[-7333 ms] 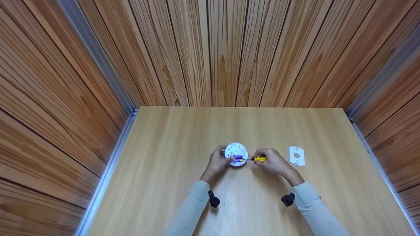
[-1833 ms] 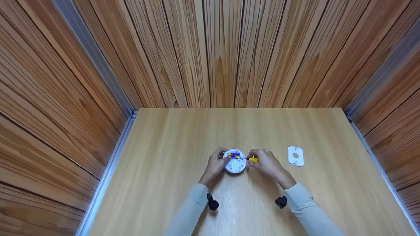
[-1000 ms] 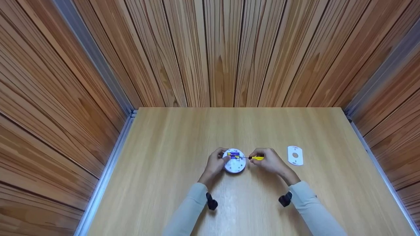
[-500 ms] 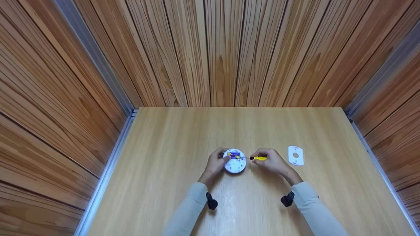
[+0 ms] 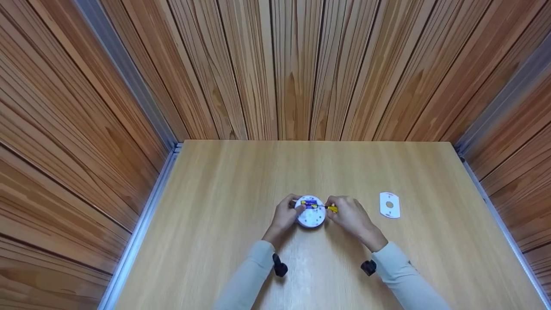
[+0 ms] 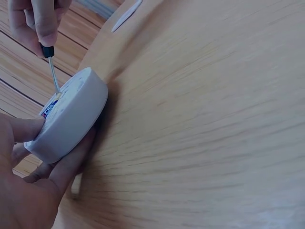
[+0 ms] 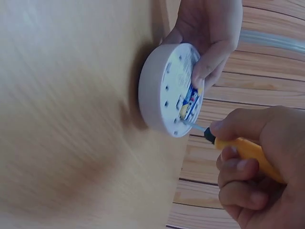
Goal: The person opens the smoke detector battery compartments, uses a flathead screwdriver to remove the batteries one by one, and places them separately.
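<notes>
"What's largest?"
"The wood-grain counter [image 5: 241,172]."
"And the hands?"
"The left hand [image 5: 282,218] grips a round white battery device [image 5: 312,220] from nine o'clock, thumb on its face; the right hand [image 5: 354,218] is at three o'clock of it."
"So the device is between them?"
"Yes. A white plate [image 5: 389,212] with a round hole lies well apart, beyond the right hand."
"Smaller still?"
"A yellow-handled screwdriver [image 7: 249,152], gripped in the right hand, its tip by the batteries [image 7: 192,101], set toward the device's twelve o'clock."

Tabletop [image 5: 275,168] passable beyond disc [image 5: 311,215]; plate [image 5: 389,211] obstructs right.
</notes>
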### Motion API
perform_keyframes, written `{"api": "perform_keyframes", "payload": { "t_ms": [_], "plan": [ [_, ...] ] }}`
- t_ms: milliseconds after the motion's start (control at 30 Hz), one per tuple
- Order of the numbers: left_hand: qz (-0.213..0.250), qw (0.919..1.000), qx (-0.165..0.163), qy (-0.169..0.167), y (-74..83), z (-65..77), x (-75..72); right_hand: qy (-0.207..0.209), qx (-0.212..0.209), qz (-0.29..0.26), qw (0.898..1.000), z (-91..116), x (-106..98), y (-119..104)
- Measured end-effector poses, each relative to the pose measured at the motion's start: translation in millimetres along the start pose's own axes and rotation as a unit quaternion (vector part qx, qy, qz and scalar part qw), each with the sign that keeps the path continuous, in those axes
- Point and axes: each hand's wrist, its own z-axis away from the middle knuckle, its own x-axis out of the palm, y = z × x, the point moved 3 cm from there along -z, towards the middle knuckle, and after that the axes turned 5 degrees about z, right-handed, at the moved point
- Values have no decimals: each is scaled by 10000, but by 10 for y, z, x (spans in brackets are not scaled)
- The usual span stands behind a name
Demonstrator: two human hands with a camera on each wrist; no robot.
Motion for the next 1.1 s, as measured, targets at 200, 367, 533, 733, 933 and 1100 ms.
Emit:
{"api": "perform_keyframes", "payload": {
  "t_ms": [200, 367, 533, 733, 933, 1100],
  "plan": [
    [91, 9997, 188, 92, 12, -6, 12, -95, 120, 86, 9998, -5, -29, -16],
    [69, 9998, 178, 82, 26, -10, 9, -301, 177, 34, 9994, -24, -68, -26],
    [9, 9998, 213, 45, 45, -23, 15, -281, 90, 138, 9995, -46, -93, -46],
    [31, 9998, 197, 12, 50, -20, 36, -242, 62, 194, 9995, -41, -72, -49],
    [7, 9999, 160, -17, 19, 7, 37, -350, 143, 178, 9991, -35, -45, -47],
    [-54, 9996, 262, -36, 12, 13, 25, -459, 85, 154, 9988, -63, -45, -38]
  ]
}}
